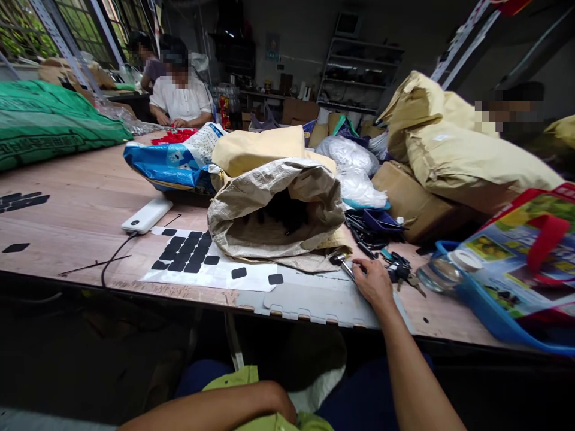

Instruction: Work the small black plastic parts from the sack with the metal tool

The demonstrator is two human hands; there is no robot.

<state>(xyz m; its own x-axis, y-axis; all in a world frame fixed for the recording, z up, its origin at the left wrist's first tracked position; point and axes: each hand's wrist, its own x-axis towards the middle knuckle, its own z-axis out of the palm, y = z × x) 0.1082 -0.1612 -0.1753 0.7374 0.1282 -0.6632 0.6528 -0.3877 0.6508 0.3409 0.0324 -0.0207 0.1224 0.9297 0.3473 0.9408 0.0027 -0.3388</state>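
My right hand [372, 280] rests at the table's front edge, fingers closed around a short shiny metal rod with a dark rounded end [345, 267]. That end lies by the mouth of an open woven sack [229, 230], with dark pieces in its shadowed inside. To the left, several black rounded-square pads [193, 251] lie in rows on a white sheet [215, 286]. One loose pad [275, 279] sits at the sheet's right corner. My left hand [281, 402] is bent low over my lap, against the green clothing, and its fingers are hidden.
Right of my hand are a bunch of keys [411, 278], a clear jar [440, 272] and a blue basket [489, 317] with a colourful bag. A white power bank [147, 215] with a cable lies left. Full sacks [476, 155] pile up behind; other people sit further back.
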